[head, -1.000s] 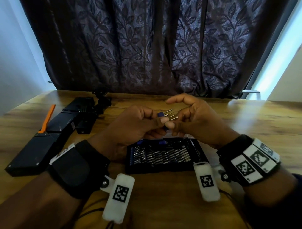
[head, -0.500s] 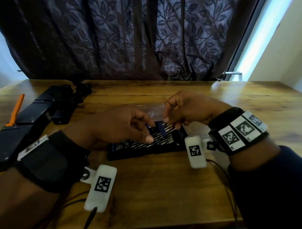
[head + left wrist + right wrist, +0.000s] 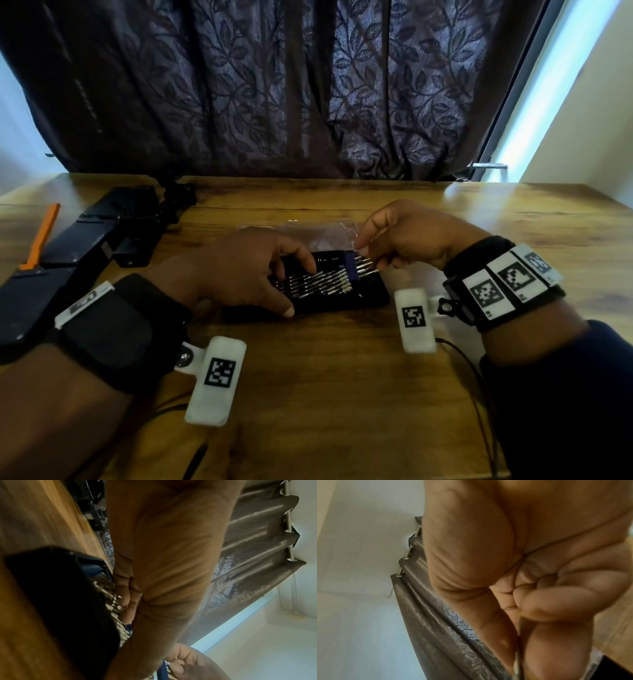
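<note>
Wooden worktop point(image 3: 325, 394) before a dark leaf-patterned curtain point(image 3: 274, 85) carried a black bit case point(image 3: 370, 298) at its middle. Over the case's left part the left hand point(image 3: 246, 270) lay, thumb on the near edge, seemingly clasping it. At the case's right end the right hand point(image 3: 407, 236) pinched a blue bit holder point(image 3: 350, 272).

One left hand point(image 3: 239, 270); one right hand point(image 3: 407, 236); one bit case point(image 3: 371, 298); one blue bit strip point(image 3: 350, 268); one orange tool point(image 3: 42, 236).

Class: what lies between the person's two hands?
In the head view, the black bit case lies between left hand and right hand, with rows of silver bits and a blue bit holder.
</note>
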